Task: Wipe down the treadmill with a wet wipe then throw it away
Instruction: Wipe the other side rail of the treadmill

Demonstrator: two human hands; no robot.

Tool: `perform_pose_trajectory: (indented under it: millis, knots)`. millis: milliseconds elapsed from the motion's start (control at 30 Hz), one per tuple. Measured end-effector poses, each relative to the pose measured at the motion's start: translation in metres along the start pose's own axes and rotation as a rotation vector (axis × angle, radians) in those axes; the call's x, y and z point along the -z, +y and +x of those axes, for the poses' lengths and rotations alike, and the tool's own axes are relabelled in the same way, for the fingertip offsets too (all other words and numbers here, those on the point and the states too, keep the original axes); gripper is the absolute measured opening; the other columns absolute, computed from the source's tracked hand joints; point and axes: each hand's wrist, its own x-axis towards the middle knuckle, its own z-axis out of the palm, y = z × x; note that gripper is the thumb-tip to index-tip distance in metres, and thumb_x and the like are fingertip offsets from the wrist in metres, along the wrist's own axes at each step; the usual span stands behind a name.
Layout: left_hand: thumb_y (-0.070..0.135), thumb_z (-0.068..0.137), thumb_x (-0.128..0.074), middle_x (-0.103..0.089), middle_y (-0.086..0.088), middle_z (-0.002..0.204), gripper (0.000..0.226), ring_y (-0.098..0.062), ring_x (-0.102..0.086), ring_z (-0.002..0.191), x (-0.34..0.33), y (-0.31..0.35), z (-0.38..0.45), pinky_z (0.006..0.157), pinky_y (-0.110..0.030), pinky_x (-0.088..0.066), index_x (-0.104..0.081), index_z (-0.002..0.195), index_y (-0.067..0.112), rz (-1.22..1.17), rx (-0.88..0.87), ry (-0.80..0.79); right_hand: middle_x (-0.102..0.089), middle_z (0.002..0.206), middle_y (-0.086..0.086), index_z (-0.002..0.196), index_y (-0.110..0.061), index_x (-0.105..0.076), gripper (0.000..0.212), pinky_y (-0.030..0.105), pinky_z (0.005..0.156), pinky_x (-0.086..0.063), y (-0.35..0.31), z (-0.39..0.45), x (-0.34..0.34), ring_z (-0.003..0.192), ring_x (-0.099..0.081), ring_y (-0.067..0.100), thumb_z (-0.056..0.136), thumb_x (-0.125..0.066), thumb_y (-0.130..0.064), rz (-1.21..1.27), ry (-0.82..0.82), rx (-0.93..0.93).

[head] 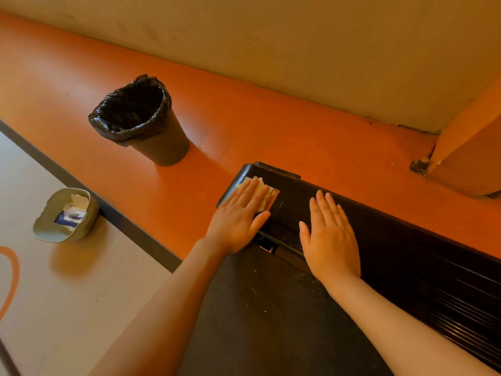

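My left hand [238, 215] lies flat, fingers straight and together, pressing the wipe [262, 191] onto the near-left corner of the treadmill [393, 240]; this grip is released, with no fingers curled round the wipe, only the palm and fingers bearing down on it. The wipe is white and crumpled, showing past my fingertips and beside my thumb, and it partly covers a warning sticker [273, 197] on the black end cover. My right hand [329, 237] rests flat too, fingers straight and slightly spread, on the same cover just beside the left, holding nothing, so that grip is released as well. Both bare forearms reach in from the bottom edge. Below my hands the belt [257, 308] shows a dark, dotted texture with pale specks on it, and along the right runs a ribbed black side rail [433, 289]. The treadmill sits on an orange floor [244, 118]. Well apart from it on the left stands a black bin [143, 120] lined with a black bag, upright and open at the top. Nearer to me on the left, on a grey strip of floor [67, 308], sits a pale green tub [66, 215] with a wipe pack [71, 213] inside, its lid flap raised. A beige wall [298, 36] runs along the far side.
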Motion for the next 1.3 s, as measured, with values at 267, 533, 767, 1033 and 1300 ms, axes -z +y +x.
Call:
perform_pose_trajectory:
  millis: [267,533,767,1033,1300]
  knots:
    - [0.062,0.094,-0.008,0.005,0.002,0.163,0.072,-0.011,0.013,0.147,-0.004,0.005,-0.002,0.12,-0.031,0.007,-0.007,0.156,0.027,-0.128,0.19,0.024,-0.044,0.147,0.018,0.138,0.0,-0.049,0.051,0.041,0.112,-0.027,-0.002,0.0,0.0,0.139,-0.038,0.03,0.097,-0.054,-0.028,-0.001,-0.019,-0.013]
    - [0.07,0.091,0.008,0.004,0.003,0.164,0.078,-0.012,0.01,0.15,-0.015,0.027,-0.017,0.123,-0.034,0.002,-0.003,0.156,0.029,-0.051,-0.01,0.017,-0.037,0.152,0.015,0.143,-0.003,-0.044,0.053,0.039,0.115,-0.021,-0.003,0.001,0.005,0.144,-0.031,0.028,0.098,-0.049,-0.031,0.0,-0.111,-0.036]
    - [0.062,0.094,-0.005,0.007,0.002,0.163,0.071,-0.013,0.013,0.148,-0.009,0.007,-0.007,0.122,-0.035,0.003,-0.004,0.156,0.028,-0.115,0.25,0.034,-0.036,0.153,0.016,0.143,-0.002,-0.043,0.053,0.039,0.115,-0.021,-0.001,0.002,0.005,0.144,-0.029,0.028,0.099,-0.048,-0.03,0.039,-0.126,-0.032]
    - [0.072,0.089,0.006,0.014,0.008,0.159,0.078,-0.002,0.029,0.141,-0.016,0.042,-0.034,0.114,-0.021,0.019,0.001,0.154,0.029,-0.169,0.151,0.094,-0.034,0.154,0.015,0.145,-0.003,-0.04,0.054,0.038,0.116,-0.019,-0.003,0.001,0.008,0.145,-0.027,0.027,0.1,-0.045,-0.032,0.031,-0.148,-0.037]
    - [0.063,0.096,-0.002,0.016,0.003,0.162,0.071,-0.01,0.022,0.146,-0.019,0.016,-0.029,0.12,-0.031,0.011,0.003,0.156,0.026,-0.201,0.343,0.077,-0.032,0.155,0.015,0.146,-0.003,-0.039,0.054,0.038,0.117,-0.017,-0.002,0.001,0.01,0.146,-0.024,0.026,0.1,-0.044,-0.032,0.055,-0.157,-0.029]
